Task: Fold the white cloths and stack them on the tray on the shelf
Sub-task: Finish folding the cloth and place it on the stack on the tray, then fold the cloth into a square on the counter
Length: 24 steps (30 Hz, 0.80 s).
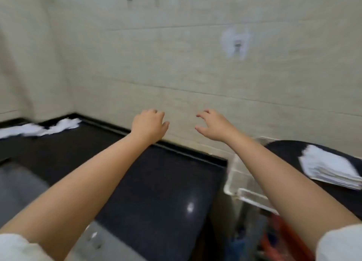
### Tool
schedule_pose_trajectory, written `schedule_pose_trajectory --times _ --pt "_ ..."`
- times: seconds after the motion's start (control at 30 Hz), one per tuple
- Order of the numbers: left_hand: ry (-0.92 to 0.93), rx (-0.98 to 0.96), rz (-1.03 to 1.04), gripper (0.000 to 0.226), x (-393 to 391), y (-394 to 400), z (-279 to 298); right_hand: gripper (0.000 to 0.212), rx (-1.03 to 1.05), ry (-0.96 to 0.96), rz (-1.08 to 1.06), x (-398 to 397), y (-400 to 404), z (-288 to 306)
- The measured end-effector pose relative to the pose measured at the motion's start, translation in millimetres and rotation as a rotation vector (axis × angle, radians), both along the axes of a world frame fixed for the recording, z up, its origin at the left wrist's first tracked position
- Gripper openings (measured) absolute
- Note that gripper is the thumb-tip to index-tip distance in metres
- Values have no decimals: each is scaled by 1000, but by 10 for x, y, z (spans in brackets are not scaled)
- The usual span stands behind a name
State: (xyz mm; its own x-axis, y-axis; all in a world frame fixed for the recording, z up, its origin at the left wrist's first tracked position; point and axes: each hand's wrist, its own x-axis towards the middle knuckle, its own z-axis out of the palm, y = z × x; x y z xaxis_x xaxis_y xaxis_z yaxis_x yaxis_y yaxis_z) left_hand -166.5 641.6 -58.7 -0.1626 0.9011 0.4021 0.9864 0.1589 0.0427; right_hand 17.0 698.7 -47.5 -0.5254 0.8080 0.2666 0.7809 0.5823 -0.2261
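Observation:
Both my arms reach forward over a black countertop (pixel 166 182). My left hand (pixel 148 124) hovers near the wall with fingers loosely curled and holds nothing. My right hand (pixel 212 124) is beside it, fingers spread and relaxed, also holding nothing. A heap of unfolded white cloths (pixel 45 128) lies at the far left of the counter against the wall. At the right, a stack of folded white cloths (pixel 329 166) sits on a dark round tray (pixel 284 147). The view is motion-blurred.
A beige tiled wall (pixel 195 55) with small hooks rises right behind the counter. A clear plastic shelf edge (pixel 241 186) stands under my right forearm, with red and blue items below it. A grey surface (pixel 21 186) lies at the lower left.

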Motion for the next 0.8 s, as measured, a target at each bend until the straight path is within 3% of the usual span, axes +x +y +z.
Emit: schedule_pose_trajectory --times 0.13,0.47,0.8 --pt "49 23 240 41 -1225 -770 -129 52 -1 -11 197 -1458 -356 -54" --pt "-10 -211 799 43 -3484 -2323 -620 56 -20 -135 625 -4330 -1297 -530" --pt "-43 -150 1027 41 -5823 -2262 -616 53 -38 -56 832 -6999 -1016 -664"
